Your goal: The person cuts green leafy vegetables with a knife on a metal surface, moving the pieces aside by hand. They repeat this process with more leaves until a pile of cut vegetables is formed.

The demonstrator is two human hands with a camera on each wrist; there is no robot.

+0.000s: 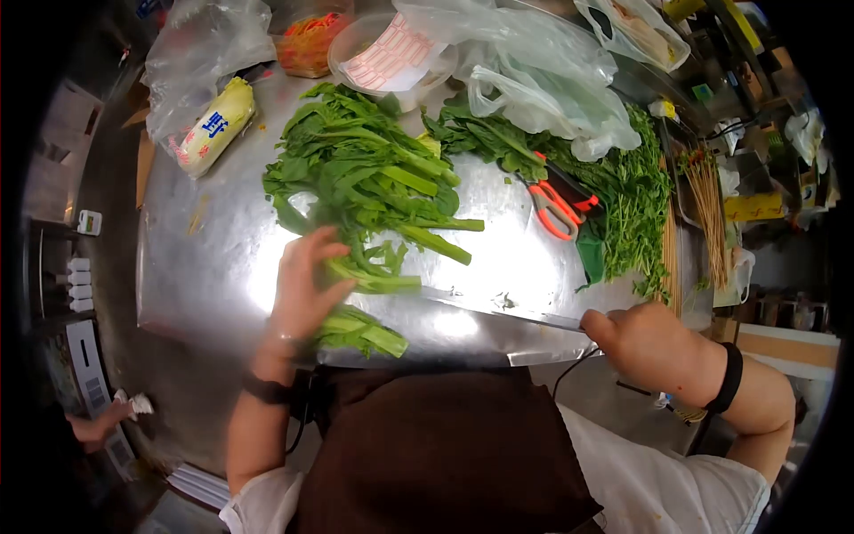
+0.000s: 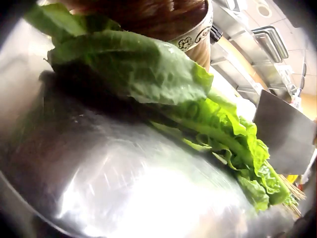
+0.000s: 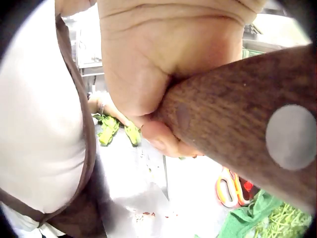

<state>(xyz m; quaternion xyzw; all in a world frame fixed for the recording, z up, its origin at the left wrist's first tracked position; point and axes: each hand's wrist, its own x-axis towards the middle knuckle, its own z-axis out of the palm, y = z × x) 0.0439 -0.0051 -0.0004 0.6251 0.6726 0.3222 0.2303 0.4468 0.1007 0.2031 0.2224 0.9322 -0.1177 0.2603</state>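
Observation:
My right hand (image 1: 636,338) grips the wooden handle (image 3: 237,114) of a cleaver. Its broad blade (image 2: 285,134) shows in the left wrist view; from the head it looks thin, its far end beside a cut stalk end. My left hand (image 1: 302,276), slightly blurred, holds a bunch of leafy lettuce (image 1: 387,283), thumb on the near side and fingers on the far side. Long lettuce leaves (image 2: 133,69) fill much of the left wrist view. A smaller cut bunch (image 1: 365,334) lies closer to my body, while a large pile of greens (image 1: 356,169) spreads beyond.
Orange-handled scissors (image 1: 556,209) and more leafy herbs (image 1: 636,205) lie to the right, near wooden skewers (image 1: 707,209). Plastic bags (image 1: 534,71), a round tub (image 1: 356,80) and a wrapped cabbage (image 1: 216,129) stand along the back of the metal table (image 1: 205,276).

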